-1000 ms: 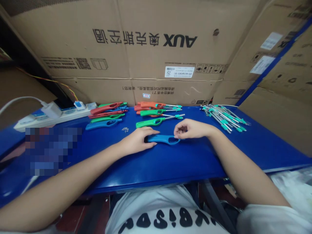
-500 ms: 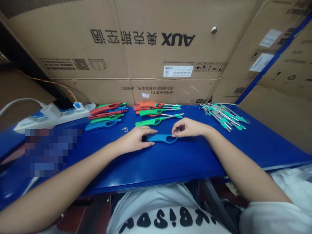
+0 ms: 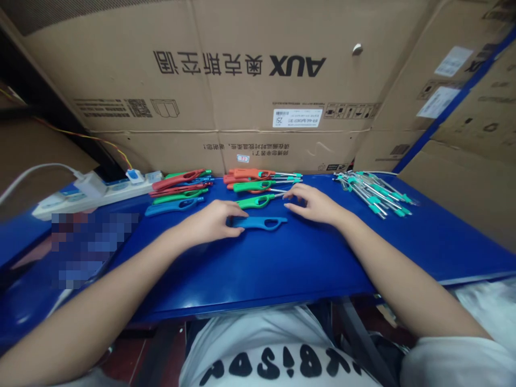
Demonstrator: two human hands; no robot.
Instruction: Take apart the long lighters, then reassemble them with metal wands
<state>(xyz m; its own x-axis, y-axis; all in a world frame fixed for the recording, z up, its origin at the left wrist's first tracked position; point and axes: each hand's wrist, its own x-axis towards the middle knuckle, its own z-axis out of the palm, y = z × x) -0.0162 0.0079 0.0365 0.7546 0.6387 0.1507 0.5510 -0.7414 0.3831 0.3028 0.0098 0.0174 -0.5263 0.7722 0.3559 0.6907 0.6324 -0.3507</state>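
A blue lighter handle [image 3: 262, 222] lies flat on the blue table [image 3: 282, 263]. My left hand [image 3: 212, 221] rests on its left end, with the fingers curled over it. My right hand [image 3: 312, 203] is off the handle, fingers spread, reaching over the metal rod of a green lighter [image 3: 255, 202] just behind it.
Behind lie a stack of assembled orange and green lighters [image 3: 253, 180], a heap of red, green and blue handles [image 3: 179, 188] at the left, and a pile of metal rods with teal tips [image 3: 373, 191] at the right. A white power strip [image 3: 97, 191] sits far left. Cardboard boxes [image 3: 242, 80] wall the back.
My right hand has let go of the blue handle's right end and moved back toward the green lighter's rod. My left hand stays on the handle's left end.
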